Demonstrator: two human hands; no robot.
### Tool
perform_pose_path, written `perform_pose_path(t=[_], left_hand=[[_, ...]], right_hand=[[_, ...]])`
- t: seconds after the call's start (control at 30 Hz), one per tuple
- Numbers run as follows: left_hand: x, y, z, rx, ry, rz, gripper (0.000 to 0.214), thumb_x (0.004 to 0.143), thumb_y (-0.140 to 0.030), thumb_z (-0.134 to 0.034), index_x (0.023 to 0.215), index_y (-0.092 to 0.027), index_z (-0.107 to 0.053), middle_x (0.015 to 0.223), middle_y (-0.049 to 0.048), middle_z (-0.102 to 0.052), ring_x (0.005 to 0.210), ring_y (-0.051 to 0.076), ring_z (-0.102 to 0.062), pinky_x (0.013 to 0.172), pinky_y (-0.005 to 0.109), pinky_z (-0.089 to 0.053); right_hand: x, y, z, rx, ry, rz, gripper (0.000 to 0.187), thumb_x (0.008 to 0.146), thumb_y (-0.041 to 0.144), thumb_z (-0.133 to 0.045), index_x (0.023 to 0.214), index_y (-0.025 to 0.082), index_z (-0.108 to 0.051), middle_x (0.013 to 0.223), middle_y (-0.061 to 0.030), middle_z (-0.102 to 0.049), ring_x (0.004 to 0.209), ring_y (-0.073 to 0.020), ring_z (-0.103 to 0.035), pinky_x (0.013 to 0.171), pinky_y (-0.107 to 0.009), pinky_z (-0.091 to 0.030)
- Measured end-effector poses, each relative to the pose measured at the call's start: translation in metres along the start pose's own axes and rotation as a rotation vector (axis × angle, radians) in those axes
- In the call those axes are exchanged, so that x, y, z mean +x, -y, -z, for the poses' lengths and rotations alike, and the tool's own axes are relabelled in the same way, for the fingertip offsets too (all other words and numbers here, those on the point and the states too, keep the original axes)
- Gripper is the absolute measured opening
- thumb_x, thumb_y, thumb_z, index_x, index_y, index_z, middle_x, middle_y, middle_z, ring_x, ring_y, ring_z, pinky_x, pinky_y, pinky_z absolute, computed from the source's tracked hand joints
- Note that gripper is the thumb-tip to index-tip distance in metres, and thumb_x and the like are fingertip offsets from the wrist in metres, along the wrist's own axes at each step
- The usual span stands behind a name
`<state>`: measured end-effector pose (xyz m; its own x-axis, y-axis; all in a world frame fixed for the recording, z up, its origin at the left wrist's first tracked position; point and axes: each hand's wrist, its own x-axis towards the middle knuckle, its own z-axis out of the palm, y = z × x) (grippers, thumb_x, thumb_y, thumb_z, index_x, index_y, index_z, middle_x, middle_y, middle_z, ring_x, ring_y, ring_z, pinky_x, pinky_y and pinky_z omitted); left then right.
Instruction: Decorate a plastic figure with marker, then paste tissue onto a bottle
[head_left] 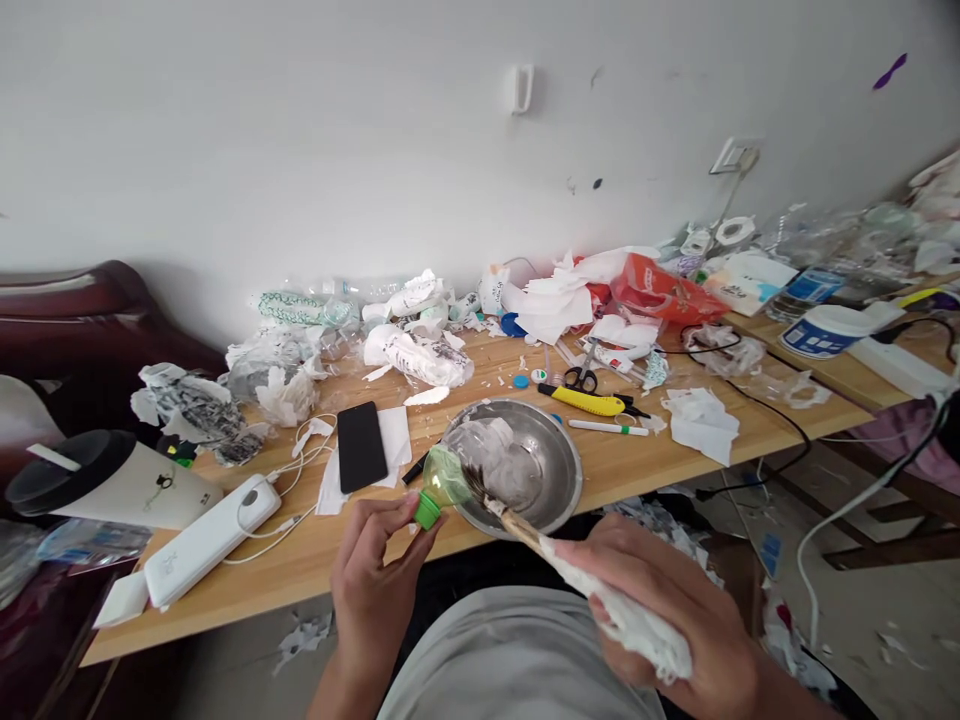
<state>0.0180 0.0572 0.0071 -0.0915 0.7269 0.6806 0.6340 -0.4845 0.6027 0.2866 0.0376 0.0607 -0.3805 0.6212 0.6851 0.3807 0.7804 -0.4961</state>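
My left hand pinches the green cap end of a cut clear green bottle top, held over the near rim of a metal bowl. My right hand grips a paintbrush whose handle is wrapped in white tissue. The dark bristles touch the bottle piece. Wet white paper pulp lies inside the bowl.
On the wooden table lie a black phone, a white power bank with cable, a yellow utility knife, scissors, a marker, crumpled tissue and plastic bottles. A white tub stands at the right. Paper scraps litter the floor.
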Motion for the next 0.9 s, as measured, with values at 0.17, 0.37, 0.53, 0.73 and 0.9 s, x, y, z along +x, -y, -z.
perform_pose_path(t=[0.17, 0.37, 0.53, 0.73, 0.9], left_hand=[[-0.008, 0.005, -0.001, -0.028, 0.024, 0.041, 0.027, 0.079, -0.012, -0.081, 0.099, -0.022, -0.067, 0.089, -0.0009, -0.065, 0.081, 0.014, -0.068, 0.071, 0.027, -0.062], [-0.008, 0.004, -0.001, 0.012, -0.003, -0.015, 0.026, 0.08, -0.009, -0.079, 0.099, -0.022, -0.067, 0.089, -0.0003, -0.067, 0.083, 0.015, -0.07, 0.072, 0.028, -0.063], [-0.005, 0.002, 0.002, -0.032, -0.049, 0.011, 0.028, 0.077, -0.009, -0.082, 0.098, -0.021, -0.067, 0.086, -0.0007, -0.065, 0.08, 0.014, -0.069, 0.069, 0.026, -0.062], [-0.004, 0.002, 0.004, -0.087, -0.037, 0.073, 0.024, 0.077, -0.011, -0.082, 0.094, -0.02, -0.067, 0.085, -0.0001, -0.064, 0.078, 0.014, -0.068, 0.067, 0.025, -0.063], [-0.008, -0.003, 0.008, -0.138, -0.073, 0.108, 0.023, 0.077, -0.01, -0.082, 0.092, -0.02, -0.068, 0.083, -0.0003, -0.063, 0.076, 0.014, -0.067, 0.066, 0.025, -0.063]], right_hand=[[0.003, -0.007, -0.001, -0.154, -0.134, -0.09, 0.047, 0.089, 0.003, -0.055, 0.134, 0.018, -0.057, 0.093, -0.0056, -0.065, 0.081, -0.0136, -0.063, 0.073, -0.022, -0.054], [-0.001, -0.005, -0.002, 0.027, 0.013, -0.05, 0.039, 0.089, 0.009, -0.053, 0.127, 0.017, -0.059, 0.084, -0.0034, -0.063, 0.069, -0.0127, -0.059, 0.061, -0.022, -0.052], [0.006, -0.005, 0.0, -0.122, -0.134, -0.061, 0.042, 0.09, 0.006, -0.055, 0.13, 0.016, -0.06, 0.094, -0.007, -0.068, 0.079, -0.0146, -0.065, 0.071, -0.023, -0.054], [0.011, 0.011, -0.006, 0.027, -0.041, -0.029, 0.035, 0.092, 0.011, -0.05, 0.126, 0.015, -0.06, 0.088, -0.0067, -0.067, 0.076, -0.0152, -0.065, 0.066, -0.023, -0.055], [0.008, 0.005, -0.001, -0.129, -0.151, -0.084, 0.038, 0.09, 0.008, -0.056, 0.126, 0.018, -0.061, 0.094, -0.0059, -0.068, 0.08, -0.0142, -0.065, 0.07, -0.022, -0.054]])
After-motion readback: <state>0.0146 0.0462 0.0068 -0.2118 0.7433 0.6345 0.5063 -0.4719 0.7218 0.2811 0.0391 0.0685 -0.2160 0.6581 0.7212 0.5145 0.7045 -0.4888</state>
